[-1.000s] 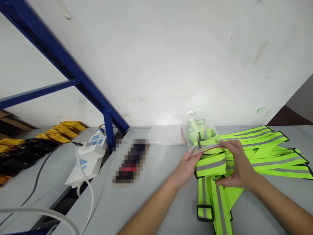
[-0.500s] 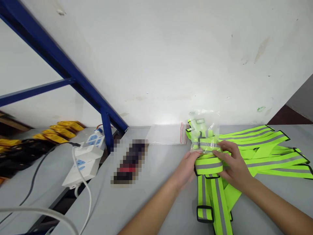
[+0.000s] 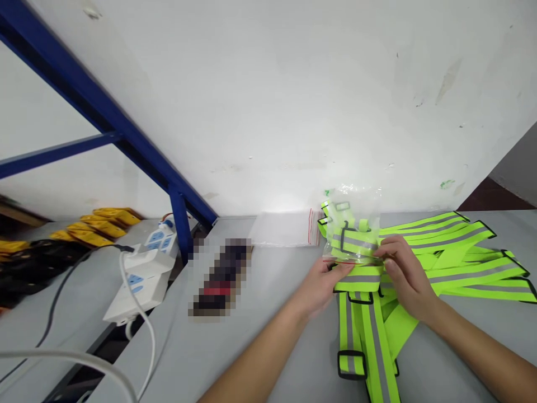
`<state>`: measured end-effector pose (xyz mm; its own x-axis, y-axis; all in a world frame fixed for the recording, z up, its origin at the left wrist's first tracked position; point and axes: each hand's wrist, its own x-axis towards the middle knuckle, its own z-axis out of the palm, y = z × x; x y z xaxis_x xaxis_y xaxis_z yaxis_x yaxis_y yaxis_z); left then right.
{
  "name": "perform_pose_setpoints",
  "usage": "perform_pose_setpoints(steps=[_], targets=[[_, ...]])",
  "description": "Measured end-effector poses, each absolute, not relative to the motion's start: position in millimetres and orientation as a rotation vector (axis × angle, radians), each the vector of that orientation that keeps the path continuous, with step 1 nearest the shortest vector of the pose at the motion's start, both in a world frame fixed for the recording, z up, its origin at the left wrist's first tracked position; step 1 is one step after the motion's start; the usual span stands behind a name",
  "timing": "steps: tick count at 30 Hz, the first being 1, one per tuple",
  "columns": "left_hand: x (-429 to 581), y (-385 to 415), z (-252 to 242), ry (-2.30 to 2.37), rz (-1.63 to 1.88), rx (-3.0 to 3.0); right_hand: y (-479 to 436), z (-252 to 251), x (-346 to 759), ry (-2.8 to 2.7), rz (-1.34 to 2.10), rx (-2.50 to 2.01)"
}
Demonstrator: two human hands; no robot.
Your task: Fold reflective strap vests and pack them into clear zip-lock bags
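A folded neon-yellow reflective vest (image 3: 356, 278) with grey stripes sits partly inside a clear zip bag (image 3: 352, 224) with a red seal line. My left hand (image 3: 321, 285) pinches the bag's mouth on the left side. My right hand (image 3: 405, 277) pinches the bag's mouth on the right, fingers curled over the vest. Loose straps (image 3: 369, 341) of the vest hang toward me across the grey table (image 3: 272, 330).
More neon vests (image 3: 465, 252) lie spread at the right. A flat stack of clear zip bags (image 3: 285, 229) lies by the wall. A blurred dark object (image 3: 222, 277), white power strips (image 3: 142, 274) with cables, yellow items (image 3: 100, 226) and a blue frame post (image 3: 178, 224) stand left.
The vest has gone deeper into the bag, with less of the folded band showing below the mouth. Both hands shifted slightly up along the bag's opening.
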<state>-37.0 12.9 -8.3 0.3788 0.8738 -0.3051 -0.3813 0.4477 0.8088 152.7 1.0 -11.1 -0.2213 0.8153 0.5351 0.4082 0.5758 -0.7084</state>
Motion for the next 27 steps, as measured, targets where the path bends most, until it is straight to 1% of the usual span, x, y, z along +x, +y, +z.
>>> perform_pose_setpoints(steps=[3, 5, 10, 15, 20, 27], targets=[[-36, 13, -13, 0.815, 0.906, 0.615, 3, -8, 157, -1.786, 0.627, -1.008], [-36, 14, -14, 0.82, 0.909, 0.543, 6, -6, 163, -1.872, 0.597, -0.978], [-35, 18, -16, 0.81, 0.93, 0.507, 13, -9, 177, -2.207, 0.248, -0.967], [-41, 22, -18, 0.859, 0.882, 0.634, 17, -19, 177, -2.278, 0.024, -1.0], [-46, 23, -17, 0.824, 0.789, 0.751, 16, -21, 174, -2.237, 0.02, -1.067], [-47, 22, -9, 0.834, 0.761, 0.833, 10, -17, 166, -2.115, 0.026, -1.146]])
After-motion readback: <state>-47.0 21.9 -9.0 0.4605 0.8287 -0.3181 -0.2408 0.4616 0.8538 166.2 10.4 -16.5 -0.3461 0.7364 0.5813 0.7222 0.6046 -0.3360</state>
